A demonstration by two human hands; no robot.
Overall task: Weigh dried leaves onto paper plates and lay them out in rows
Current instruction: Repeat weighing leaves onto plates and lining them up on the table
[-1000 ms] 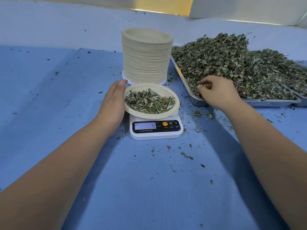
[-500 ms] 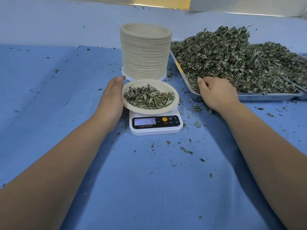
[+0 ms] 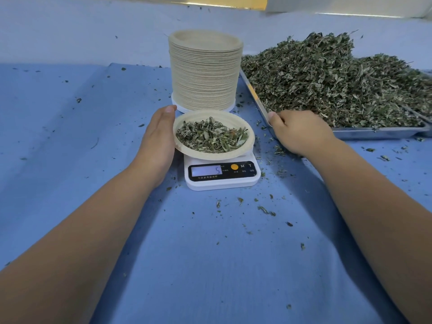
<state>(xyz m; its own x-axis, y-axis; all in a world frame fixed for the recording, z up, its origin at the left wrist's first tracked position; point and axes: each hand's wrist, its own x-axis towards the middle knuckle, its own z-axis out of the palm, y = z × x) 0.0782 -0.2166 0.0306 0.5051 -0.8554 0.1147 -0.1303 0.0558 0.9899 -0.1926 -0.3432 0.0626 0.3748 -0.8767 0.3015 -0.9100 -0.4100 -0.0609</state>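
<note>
Weighing is the step I judge to be in hand; I see no filled plate laid in a row on the blue cloth-covered table [image 3: 210, 265].

Items, largest first:
- One steel tray [image 3: 374, 133] at far right, heaped with dried leaves [image 3: 327, 85]. The edge of a second tray [image 3: 419, 115] shows beyond it.
- One tall stack of paper plates [image 3: 204, 73], directly behind the scale; too many to count.
- Right hand [image 3: 301, 132]: at the steel tray's near-left corner, knuckles toward me, fingers curled under. I cannot tell whether it holds leaves or nothing.
- Left hand [image 3: 159, 141]: fingers straight, flat against the left rim of the plate on the scale, gripping nothing.
- One white digital scale [image 3: 222, 181] at centre, display [image 3: 207, 170] reading 5.
- One paper plate [image 3: 210, 156] on the scale, carrying one portion of leaves [image 3: 210, 136].
- Loose leaf crumbs [image 3: 264, 209] scattered on the cloth before the scale, uncounted.

Next move, in my judgement: if 5 is the target, lift the paper plate level by its rim, since the leaves look light and likely to spill. Set it on bare cloth to the left to start a row, then draw one fresh plate from the stack.
</note>
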